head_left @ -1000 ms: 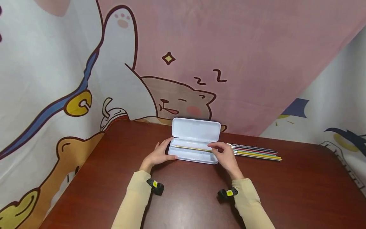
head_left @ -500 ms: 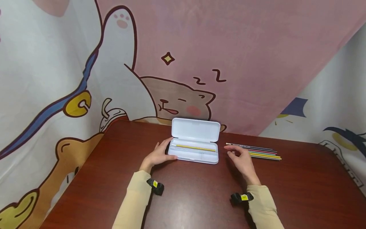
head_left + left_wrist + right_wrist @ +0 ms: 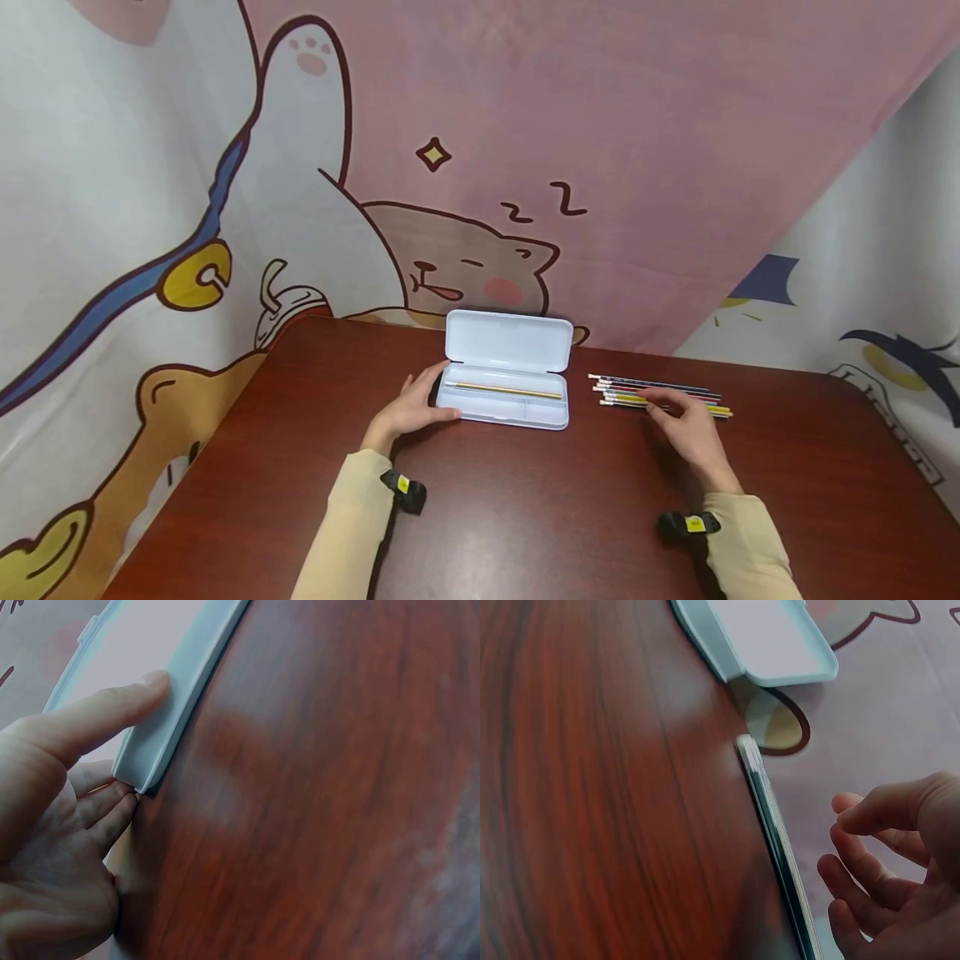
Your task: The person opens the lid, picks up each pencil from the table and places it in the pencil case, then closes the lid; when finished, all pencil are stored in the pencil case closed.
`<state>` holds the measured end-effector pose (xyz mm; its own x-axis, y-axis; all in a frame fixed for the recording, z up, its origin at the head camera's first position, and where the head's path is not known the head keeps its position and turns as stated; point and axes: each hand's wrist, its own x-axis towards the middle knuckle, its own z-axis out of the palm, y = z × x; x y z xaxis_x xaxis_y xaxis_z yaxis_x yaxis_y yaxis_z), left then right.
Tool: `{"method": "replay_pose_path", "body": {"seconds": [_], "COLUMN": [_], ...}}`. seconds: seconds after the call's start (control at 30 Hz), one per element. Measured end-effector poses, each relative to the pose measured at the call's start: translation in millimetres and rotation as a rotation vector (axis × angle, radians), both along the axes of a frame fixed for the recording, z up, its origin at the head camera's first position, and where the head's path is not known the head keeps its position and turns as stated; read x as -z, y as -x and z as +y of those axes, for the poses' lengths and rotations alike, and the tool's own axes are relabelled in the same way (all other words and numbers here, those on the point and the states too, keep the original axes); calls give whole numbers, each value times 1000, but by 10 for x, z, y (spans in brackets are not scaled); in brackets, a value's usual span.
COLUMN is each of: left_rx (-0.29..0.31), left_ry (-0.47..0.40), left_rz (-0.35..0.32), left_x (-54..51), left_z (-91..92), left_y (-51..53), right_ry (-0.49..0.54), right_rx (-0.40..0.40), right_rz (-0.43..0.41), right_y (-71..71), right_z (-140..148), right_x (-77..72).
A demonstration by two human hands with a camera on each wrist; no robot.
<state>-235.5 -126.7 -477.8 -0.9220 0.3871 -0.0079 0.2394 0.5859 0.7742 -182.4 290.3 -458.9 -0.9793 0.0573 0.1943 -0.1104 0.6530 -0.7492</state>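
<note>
A white pencil case (image 3: 546,412) with its lid raised stands near the table's back edge; a yellow-and-dark pencil (image 3: 517,391) lies in its rear compartment. My left hand (image 3: 408,410) grips the case's left end, thumb over the front rim and fingers round the side, as the left wrist view shows with the thumb on the case (image 3: 154,746). Over a bundle of pencils (image 3: 622,392) right of the case is my right hand (image 3: 693,433). In the right wrist view that hand (image 3: 900,870) has loosely bent fingers beside the pencils (image 3: 776,832), holding nothing; thumb and forefinger tips are close together.
The brown wooden table (image 3: 495,508) runs back to a hanging cloth (image 3: 637,125) printed with cartoon animals. The case's raised lid (image 3: 508,340) stands close in front of that cloth.
My right hand has moved right, from the case to above the pencil bundle, leaving the pencil lying in the case. The left hand stays on the case's left end.
</note>
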Motion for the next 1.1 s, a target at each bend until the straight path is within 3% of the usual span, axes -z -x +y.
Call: {"method": "replay_pose_path", "body": {"seconds": [0.63, 1.1], "left_rx": [1, 9], "left_ry": [-13, -14], "left_rz": [-15, -24], "left_x": [-16, -36], "left_z": [5, -8], "left_y": [-41, -26], "right_ry": [-173, -187], "right_rx": [-23, -66], "right_rz": [51, -13], "right_y": [-31, 7], "right_z": [543, 689], "right_x": [59, 79]}}
